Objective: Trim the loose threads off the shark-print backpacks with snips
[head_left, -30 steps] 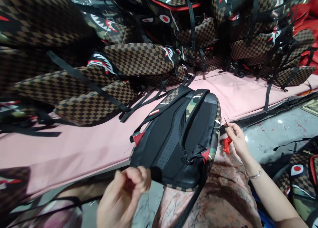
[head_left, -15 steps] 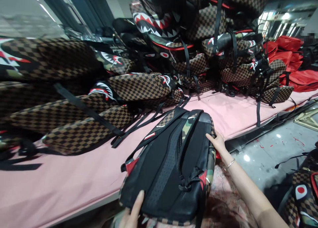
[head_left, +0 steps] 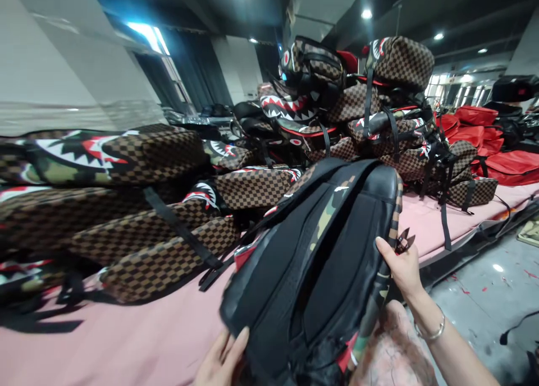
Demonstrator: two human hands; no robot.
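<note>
A backpack (head_left: 337, 274) with a black padded back panel, camouflage trim and brown checkered sides is tilted up in front of me, its straps facing me. My left hand (head_left: 223, 355) grips its lower left edge, thumb on the black panel and fingers partly out of sight behind. At the right side edge my right hand (head_left: 400, 265) holds the bag, thumb on the front. Small dark thread snips (head_left: 405, 241) with two pointed blades stick out from that same hand. The bag's lower end runs out of the picture.
A pink-covered table (head_left: 138, 341) runs across in front. Piled checkered backpacks (head_left: 168, 262) with shark-mouth prints lie on its left part, and a taller heap (head_left: 357, 111) stands behind. Red bags (head_left: 511, 167) are at the far right. Red scraps dot the grey floor (head_left: 484, 290).
The backpack has been raised and tipped up closer to me, with both hands still on it. The snips now show at my right hand. My view has tilted upward.
</note>
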